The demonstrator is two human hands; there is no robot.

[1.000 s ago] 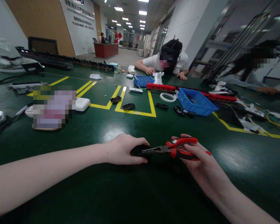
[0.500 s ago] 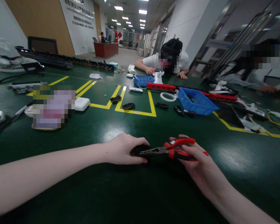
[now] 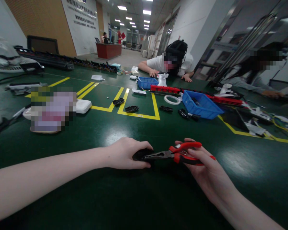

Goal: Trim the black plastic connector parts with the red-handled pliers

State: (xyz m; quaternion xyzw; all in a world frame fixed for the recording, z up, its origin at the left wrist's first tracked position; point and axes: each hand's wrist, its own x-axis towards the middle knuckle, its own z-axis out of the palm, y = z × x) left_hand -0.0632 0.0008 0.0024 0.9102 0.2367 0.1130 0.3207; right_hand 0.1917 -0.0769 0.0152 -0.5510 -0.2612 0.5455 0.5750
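Observation:
My left hand is closed over a small black part and presses it onto the green table. My right hand grips the red handles of long-nose pliers. The pliers' metal jaws point left and reach the black part right by my left fingertips. Most of the part is hidden under my left hand.
Further back lie several loose black parts, a white box, a white ring, two blue bins and red trays, among yellow floor-tape lines. Two other people lean on the table's far side. Cluttered parts sit at right.
The pliers and my right hand have shifted very slightly left toward the black part. My left hand has stayed in place.

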